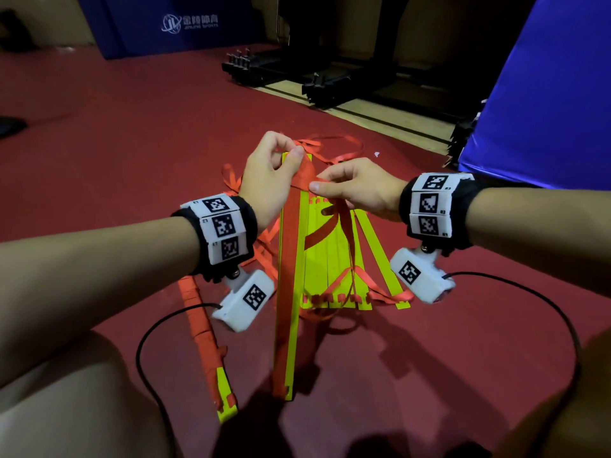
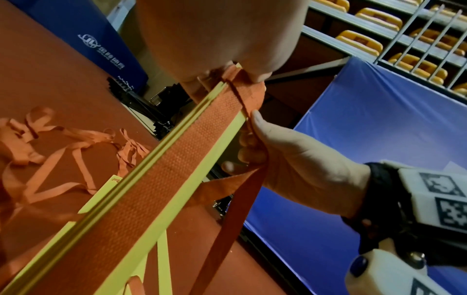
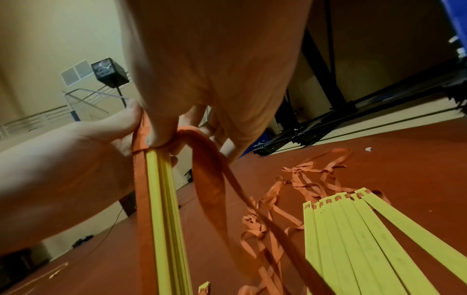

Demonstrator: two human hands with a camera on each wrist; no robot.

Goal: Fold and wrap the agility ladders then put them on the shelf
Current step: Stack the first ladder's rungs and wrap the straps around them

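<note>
Ladder bundle (image 1: 287, 292) top in left hand (image 1: 267, 180); strap (image 1: 305, 175) in right hand (image 1: 357, 188)

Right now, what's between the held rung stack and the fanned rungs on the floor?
Head view: loose red webbing strap draping from the right hand across the gap, over red floor.
</note>
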